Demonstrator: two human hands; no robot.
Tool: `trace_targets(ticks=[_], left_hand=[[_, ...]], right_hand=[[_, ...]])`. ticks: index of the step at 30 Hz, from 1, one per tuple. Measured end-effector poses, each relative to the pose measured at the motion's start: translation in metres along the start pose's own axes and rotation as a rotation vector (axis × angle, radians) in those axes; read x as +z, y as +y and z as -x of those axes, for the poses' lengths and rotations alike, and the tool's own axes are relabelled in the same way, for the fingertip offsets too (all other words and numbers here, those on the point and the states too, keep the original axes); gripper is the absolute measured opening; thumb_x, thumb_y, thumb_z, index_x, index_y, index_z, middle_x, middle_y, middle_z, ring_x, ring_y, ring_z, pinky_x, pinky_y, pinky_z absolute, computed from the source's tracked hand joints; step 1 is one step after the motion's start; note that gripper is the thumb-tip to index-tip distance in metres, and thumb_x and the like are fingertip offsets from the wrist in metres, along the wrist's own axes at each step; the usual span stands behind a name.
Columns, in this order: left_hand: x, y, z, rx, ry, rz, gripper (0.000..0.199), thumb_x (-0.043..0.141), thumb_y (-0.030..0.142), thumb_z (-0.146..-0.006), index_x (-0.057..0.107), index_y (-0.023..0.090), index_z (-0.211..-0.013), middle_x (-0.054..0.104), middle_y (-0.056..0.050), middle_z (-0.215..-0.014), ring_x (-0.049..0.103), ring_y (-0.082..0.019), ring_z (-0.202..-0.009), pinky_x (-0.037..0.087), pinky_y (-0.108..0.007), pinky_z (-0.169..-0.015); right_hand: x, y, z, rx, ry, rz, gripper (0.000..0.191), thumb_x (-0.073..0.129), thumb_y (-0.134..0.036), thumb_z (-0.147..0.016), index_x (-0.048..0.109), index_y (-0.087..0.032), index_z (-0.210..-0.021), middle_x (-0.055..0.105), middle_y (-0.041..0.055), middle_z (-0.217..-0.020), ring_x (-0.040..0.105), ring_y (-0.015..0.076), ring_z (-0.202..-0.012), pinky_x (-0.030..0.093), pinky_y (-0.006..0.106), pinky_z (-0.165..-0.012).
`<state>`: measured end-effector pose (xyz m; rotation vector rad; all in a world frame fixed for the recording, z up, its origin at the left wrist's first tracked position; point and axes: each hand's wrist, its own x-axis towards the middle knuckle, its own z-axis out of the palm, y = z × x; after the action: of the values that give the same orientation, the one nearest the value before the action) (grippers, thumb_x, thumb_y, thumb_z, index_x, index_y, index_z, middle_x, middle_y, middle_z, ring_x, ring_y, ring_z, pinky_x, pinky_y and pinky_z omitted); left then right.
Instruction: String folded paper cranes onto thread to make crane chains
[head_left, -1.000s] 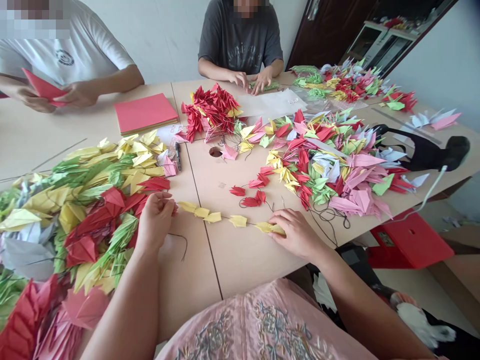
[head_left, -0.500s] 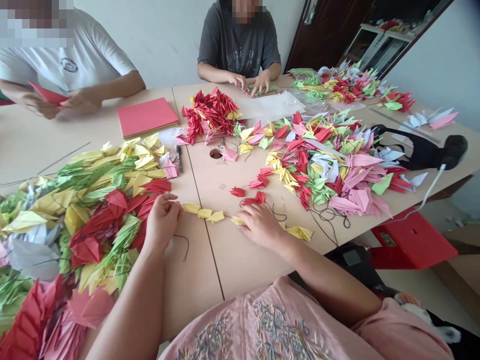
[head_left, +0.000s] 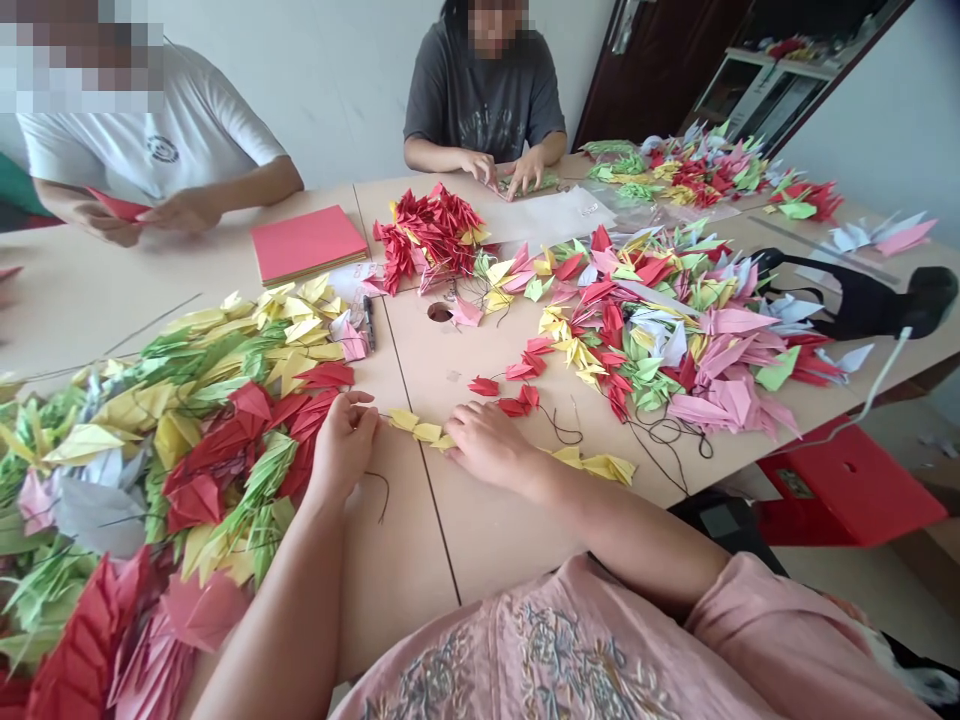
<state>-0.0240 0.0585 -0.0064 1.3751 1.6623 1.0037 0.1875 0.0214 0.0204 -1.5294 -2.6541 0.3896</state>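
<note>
**Yellow origami string (head_left: 427,432) already threaded**

My left hand (head_left: 352,420) pinches its left end, near side of the desk (head_left: 397,580); my right hand (head_left: 487,440) covers its middle, grip hidden. Left over: a bare thread tail (head_left: 387,488) and, seemingly, uneven spacing.

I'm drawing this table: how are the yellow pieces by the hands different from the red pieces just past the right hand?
The yellow pieces make a fairly straight row; the red pieces form a loose bend.
The right hand covers some yellow pieces, but no red pieces.
The yellow pieces lie nearer the person; the red pieces, farther.
Both look like folded paper on the table.
</note>
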Motion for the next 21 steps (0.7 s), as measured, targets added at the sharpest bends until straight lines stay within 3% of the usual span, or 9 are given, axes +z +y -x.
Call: trace_targets(ticks=[6, 10, 13, 17, 21], left_hand=[[0.005, 0.003, 0.004, 0.023, -0.048, -0.009, 0.021, 0.058, 0.030, -0.074, 0.056, 0.022, -0.093, 0.060, 0.004, -0.061, 0.057, -0.017, -0.058, 0.041, -0.026, -0.057], [0.009, 0.009, 0.009, 0.047, -0.083, -0.031, 0.018, 0.056, 0.029, -0.074, 0.055, 0.023, -0.091, 0.056, 0.005, -0.057, 0.054, -0.017, -0.056, 0.038, -0.026, -0.056], [0.008, 0.010, 0.010, 0.047, -0.080, -0.037, 0.017, 0.056, 0.029, -0.074, 0.054, 0.023, -0.090, 0.054, 0.006, -0.057, 0.052, -0.017, -0.055, 0.037, -0.026, -0.056], [0.006, 0.007, 0.009, 0.028, -0.087, 0.000, 0.019, 0.055, 0.029, -0.076, 0.053, 0.023, -0.094, 0.058, 0.005, -0.061, 0.055, -0.017, -0.060, 0.038, -0.026, -0.058], [0.008, 0.006, 0.010, 0.019, -0.123, 0.044, 0.020, 0.057, 0.030, -0.076, 0.053, 0.023, -0.094, 0.057, 0.005, -0.059, 0.055, -0.017, -0.061, 0.038, -0.026, -0.059]], right_hand=[[-0.014, 0.010, 0.028, 0.043, -0.014, 0.042, 0.018, 0.069, -0.030, -0.086, 0.070, -0.012, -0.085, 0.067, 0.0124, -0.091, 0.061, 0.0293, -0.096, 0.045, 0.037, -0.077], [-0.011, -0.004, 0.003, 0.016, 0.013, 0.030, 0.025, 0.066, -0.037, -0.088, 0.068, -0.013, -0.095, 0.067, 0.0114, -0.098, 0.062, 0.0276, -0.097, 0.046, 0.036, -0.079], [-0.003, -0.012, -0.015, 0.009, 0.010, 0.027, 0.021, 0.061, -0.030, -0.091, 0.067, -0.012, -0.100, 0.066, 0.0120, -0.101, 0.063, 0.0266, -0.095, 0.047, 0.035, -0.076], [-0.003, -0.006, -0.004, 0.023, -0.010, 0.031, 0.015, 0.063, -0.024, -0.089, 0.068, -0.012, -0.095, 0.067, 0.0116, -0.097, 0.063, 0.0275, -0.094, 0.047, 0.036, -0.076], [-0.013, -0.004, 0.009, 0.035, -0.020, 0.027, 0.020, 0.069, -0.032, -0.086, 0.068, -0.012, -0.089, 0.067, 0.0119, -0.094, 0.063, 0.0290, -0.094, 0.048, 0.038, -0.077]])
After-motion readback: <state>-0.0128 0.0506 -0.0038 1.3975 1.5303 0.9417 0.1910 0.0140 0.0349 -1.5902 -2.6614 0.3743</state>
